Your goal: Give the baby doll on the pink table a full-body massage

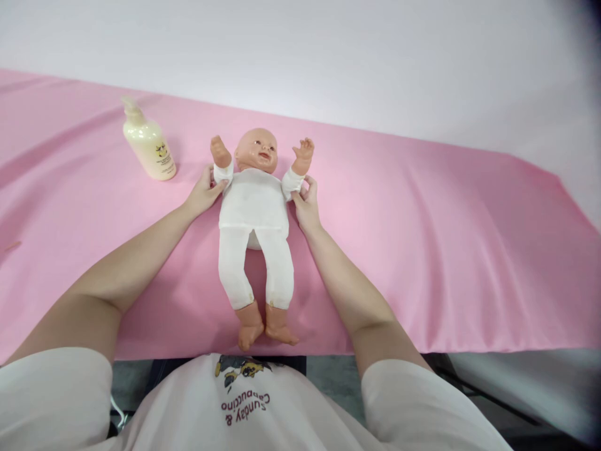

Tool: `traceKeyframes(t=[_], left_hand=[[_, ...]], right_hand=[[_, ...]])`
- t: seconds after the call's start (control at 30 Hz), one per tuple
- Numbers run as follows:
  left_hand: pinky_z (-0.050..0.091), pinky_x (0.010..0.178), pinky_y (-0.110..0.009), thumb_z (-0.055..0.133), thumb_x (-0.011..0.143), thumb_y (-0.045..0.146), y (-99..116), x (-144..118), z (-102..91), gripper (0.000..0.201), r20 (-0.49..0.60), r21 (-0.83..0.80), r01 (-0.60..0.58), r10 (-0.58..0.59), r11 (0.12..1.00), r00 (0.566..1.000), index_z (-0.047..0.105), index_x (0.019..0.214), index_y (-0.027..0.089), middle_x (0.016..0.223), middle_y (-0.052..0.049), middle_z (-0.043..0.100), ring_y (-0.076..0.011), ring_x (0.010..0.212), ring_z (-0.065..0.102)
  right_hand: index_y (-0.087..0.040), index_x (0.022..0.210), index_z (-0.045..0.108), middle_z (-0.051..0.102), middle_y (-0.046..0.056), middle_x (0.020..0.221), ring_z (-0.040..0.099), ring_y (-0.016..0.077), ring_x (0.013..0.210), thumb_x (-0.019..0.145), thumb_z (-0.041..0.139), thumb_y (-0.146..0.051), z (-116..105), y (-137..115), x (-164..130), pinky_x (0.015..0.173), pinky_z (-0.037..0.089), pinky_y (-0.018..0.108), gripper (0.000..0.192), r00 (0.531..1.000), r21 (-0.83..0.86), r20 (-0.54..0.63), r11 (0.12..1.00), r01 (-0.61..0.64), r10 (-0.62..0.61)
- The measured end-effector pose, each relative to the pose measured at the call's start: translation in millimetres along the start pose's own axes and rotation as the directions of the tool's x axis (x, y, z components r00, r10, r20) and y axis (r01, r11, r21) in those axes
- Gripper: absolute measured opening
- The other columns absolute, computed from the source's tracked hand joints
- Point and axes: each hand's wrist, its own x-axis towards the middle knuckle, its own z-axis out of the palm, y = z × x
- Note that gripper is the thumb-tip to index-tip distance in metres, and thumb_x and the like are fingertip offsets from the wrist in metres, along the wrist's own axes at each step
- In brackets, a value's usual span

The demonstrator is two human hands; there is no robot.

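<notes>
The tabletop (460,250), under a creased pink cloth, fills most of the view, with a white backdrop (328,56) at 12 o'clock. A pale shirt (300,419) takes up 6 o'clock, its print (246,401) reading "Sunday & Cappuccino" upside down.

The doll (253,200) lies face up on the cloth, just to the 9 o'clock side of centre, its head toward 12 and its bare feet toward 6, near the tabletop's edge. It wears a white top and white trousers; its arms are raised toward 11 and 1.

A bottle (153,150) of cream-coloured liquid with a pump top stands at the doll's 10 o'clock, apart from it.

The left hand (203,195) is at 9 o'clock of the doll's chest, fingers and thumb closed around the sleeve there. The right hand (308,210), at 3 o'clock, grips the other sleeve the same way, thumb nearest the doll's body.

At far 9 o'clock is a thin brownish mark (12,245), too blurred to identify.
</notes>
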Motion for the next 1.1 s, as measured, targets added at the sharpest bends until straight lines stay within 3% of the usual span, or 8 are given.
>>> traceKeyframes(t=[0.1, 0.23, 0.33, 0.53, 0.8, 0.93, 1.1], left_hand=[[0.048, 0.109, -0.046, 0.078, 0.083, 0.053, -2.0, 1.1, -1.9, 0.072, -0.031, 0.106, -0.011, 0.014, 0.994, 0.999, 0.047, 0.139, 0.021, 0.126, -0.014, 0.066, -0.0286, 0.115, 0.066], [0.037, 0.122, -0.044, 0.079, 0.082, 0.054, 3.6, -0.2, -4.1, 0.082, -0.063, 0.18, -0.073, 0.086, 0.981, 0.994, 0.041, 0.147, 0.024, 0.149, -0.017, 0.054, -0.0315, 0.141, 0.051], [0.034, 0.123, -0.045, 0.078, 0.083, 0.055, 7.2, -1.6, -4.1, 0.087, -0.033, 0.192, -0.092, 0.1, 0.977, 0.994, 0.037, 0.152, 0.022, 0.153, -0.018, 0.051, -0.0334, 0.145, 0.047], [0.035, 0.121, -0.049, 0.075, 0.086, 0.054, 2.3, -2.1, -4.9, 0.091, -0.002, 0.245, -0.089, 0.093, 0.965, 0.996, 0.032, 0.158, 0.019, 0.145, -0.02, 0.057, -0.0364, 0.138, 0.053], [0.036, 0.119, -0.049, 0.074, 0.088, 0.047, -4.6, 0.3, -4.4, 0.072, -0.026, 0.239, -0.088, 0.097, 0.967, 0.995, 0.048, 0.15, 0.02, 0.119, -0.014, 0.068, -0.0364, 0.132, 0.056], [0.033, 0.12, -0.052, 0.068, 0.09, 0.054, -2.2, -0.1, -5.1, 0.068, 0.012, 0.329, -0.087, 0.088, 0.94, 0.996, 0.053, 0.146, 0.019, 0.127, -0.016, 0.066, -0.038, 0.133, 0.054], [0.032, 0.12, -0.055, 0.067, 0.088, 0.062, 6.7, -3.2, -3.3, 0.076, 0.045, 0.391, -0.077, 0.065, 0.917, 0.997, 0.053, 0.146, 0.015, 0.132, -0.02, 0.065, -0.0405, 0.133, 0.053]], right_hand=[[-0.034, 0.153, 0.03, 0.057, 0.008, 0.151, 0.056, 0.0263, 0.141, 0.087, 0.067, -0.065, 1.6, -1.9, -4.9, 0.125, 0.04, 0.052, 0.081, 0.999, -0.107, -0.005, 0.993, 0.053, -0.054], [-0.032, 0.155, 0.034, 0.032, 0.006, 0.17, 0.029, 0.0258, 0.16, 0.088, 0.059, -0.074, 1.3, -1.8, -4.8, 0.134, 0.023, 0.05, 0.083, 0.994, -0.243, -0.01, 0.964, 0.105, -0.111], [-0.03, 0.157, 0.032, 0.028, 0.006, 0.172, 0.018, 0.0242, 0.163, 0.087, 0.058, -0.075, 1.0, 0.1, -3.1, 0.135, 0.02, 0.05, 0.087, 0.992, -0.265, -0.013, 0.957, 0.114, -0.122], [-0.034, 0.159, 0.025, 0.033, 0.006, 0.169, 0.031, 0.0245, 0.158, 0.087, 0.065, -0.067, -1.8, 7.4, 0.8, 0.132, 0.027, 0.053, 0.089, 0.997, -0.204, 0.0, 0.976, 0.072, -0.073], [-0.029, 0.149, 0.047, 0.049, 0.008, 0.159, 0.047, 0.0269, 0.147, 0.087, 0.067, -0.064, -4.8, 6.9, 1.6, 0.131, 0.028, 0.053, 0.074, 1.0, -0.245, -0.007, 0.969, 0.017, -0.02], [-0.028, 0.147, 0.05, 0.052, 0.008, 0.157, 0.047, 0.0266, 0.147, 0.087, 0.067, -0.063, -4.2, 4.2, 1.3, 0.132, 0.028, 0.051, 0.071, 1.0, -0.235, -0.004, 0.972, 0.024, -0.026], [-0.027, 0.147, 0.05, 0.052, 0.008, 0.157, 0.048, 0.0273, 0.146, 0.086, 0.067, -0.063, -5.1, 6.0, 2.2, 0.131, 0.028, 0.053, 0.072, 1.0, -0.248, -0.022, 0.969, -0.001, -0.004]])
